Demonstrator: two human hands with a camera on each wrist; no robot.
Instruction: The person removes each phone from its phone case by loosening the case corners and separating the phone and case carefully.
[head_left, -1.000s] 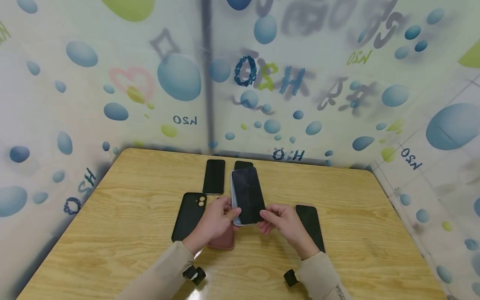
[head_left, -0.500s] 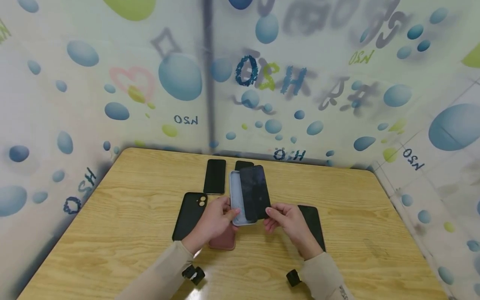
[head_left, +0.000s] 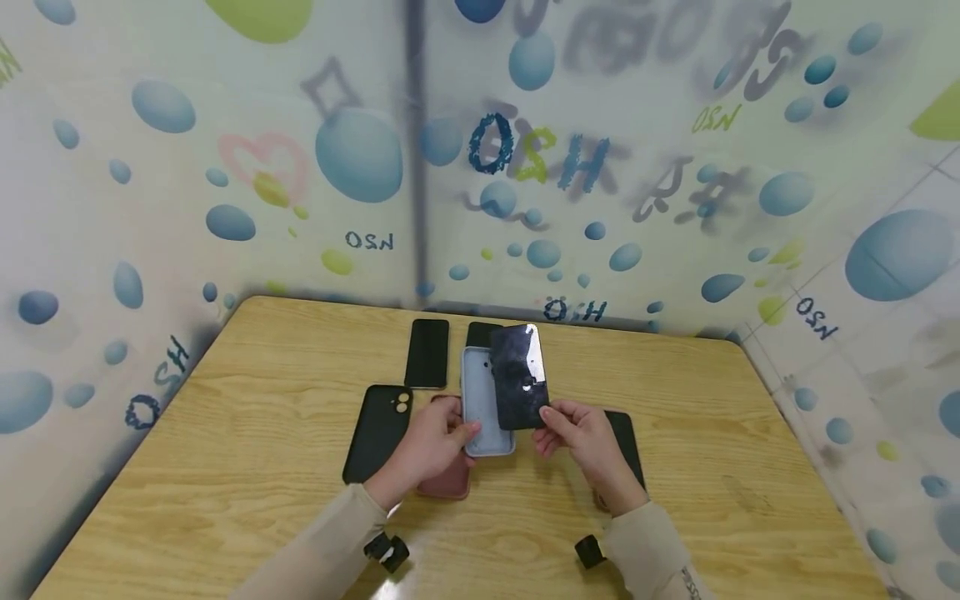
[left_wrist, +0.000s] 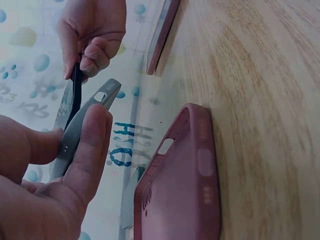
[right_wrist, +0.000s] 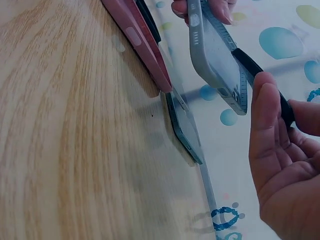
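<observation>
The dark phone (head_left: 519,379) has slid farther to the right and turned away from the pale blue case (head_left: 480,408); a second ago it covered most of that case, and now much of the inner face lies bare, so the two seem to be all but separated. In the head view the phone's left edge overlaps the case's right side; whether they touch there I cannot tell. A bright reflection now runs across the screen. Both items are held above the tabletop (head_left: 225,400). The left hand (head_left: 431,437) comes in from the lower left and pinches the case near its lower left edge, thumb on the inner side and fingers behind. The right hand (head_left: 573,429), angled in from the lower right, grips the phone's lower right corner between thumb and fingers, leaving its far end free. Below the left hand lies a pink case (head_left: 450,479), with a black case (head_left: 375,433) beside it; another phone (head_left: 626,446) lies partly hidden by the right hand and wrist.
</observation>
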